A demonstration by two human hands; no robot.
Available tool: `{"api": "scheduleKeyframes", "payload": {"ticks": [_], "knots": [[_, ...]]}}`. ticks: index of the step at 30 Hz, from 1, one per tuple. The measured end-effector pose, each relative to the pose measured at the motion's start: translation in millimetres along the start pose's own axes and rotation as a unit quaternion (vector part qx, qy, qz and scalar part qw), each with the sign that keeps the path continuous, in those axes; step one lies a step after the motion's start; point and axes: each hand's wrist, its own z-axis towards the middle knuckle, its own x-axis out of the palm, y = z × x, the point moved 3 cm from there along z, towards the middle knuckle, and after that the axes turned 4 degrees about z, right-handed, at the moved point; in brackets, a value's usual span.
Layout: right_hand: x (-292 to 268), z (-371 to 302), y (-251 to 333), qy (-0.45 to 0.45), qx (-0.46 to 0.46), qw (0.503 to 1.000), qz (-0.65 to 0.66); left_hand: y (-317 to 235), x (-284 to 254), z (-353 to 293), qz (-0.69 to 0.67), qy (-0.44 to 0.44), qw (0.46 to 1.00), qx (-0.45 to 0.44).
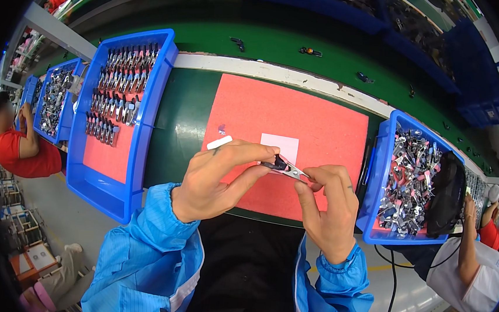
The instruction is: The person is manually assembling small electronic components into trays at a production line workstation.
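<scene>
Over a red foam mat, both my hands are closed on one small metal spring clip with silver jaws and a dark end. My left hand pinches the dark end between thumb and index finger. The fingertips of my right hand grip the silver end. Behind the clip, a pale pink paper square lies on the mat. A short white strip shows just beyond my left knuckles; whether the hand touches it I cannot tell.
At left, a blue tray holds clips standing in rows. A blue bin of loose clips stands right, beside a black bag. Past a white rail, scattered clips lie on a green belt. People work on both sides.
</scene>
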Motion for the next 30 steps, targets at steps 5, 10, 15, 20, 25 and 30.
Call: {"api": "scheduleKeyframes", "payload": {"ticks": [5, 10, 15, 20, 25, 30], "knots": [[1.4, 2.0, 1.1, 0.01, 0.024, 1.0, 0.004, -3.6, 3.2, -0.2, 0.012, 0.0, 1.0, 0.019], [7.5, 8.4, 0.5, 0.0, -0.038, 0.999, -0.015, -6.1, 9.4, -2.4, 0.0, -0.001, 1.0, 0.021], [4.5, 8.0, 4.0, 0.017, -0.089, 0.995, -0.037, -10.2, 6.9, 1.2, -0.004, 0.017, 1.0, 0.01], [5.6, 10.2, 5.1, 0.026, -0.102, 0.994, -0.031, -4.3, 3.8, 0.8, -0.049, 0.09, 0.993, -0.056], [6.9, 14.2, 7.7, 0.021, -0.097, 0.995, -0.008, -3.1, 10.8, 1.1, 0.008, 0.041, 0.999, 0.003], [4.4, 7.8, 5.8, 0.058, -0.062, 0.996, 0.027, 1.6, 18.4, -6.2, -0.049, 0.048, 0.998, -0.007]]}}
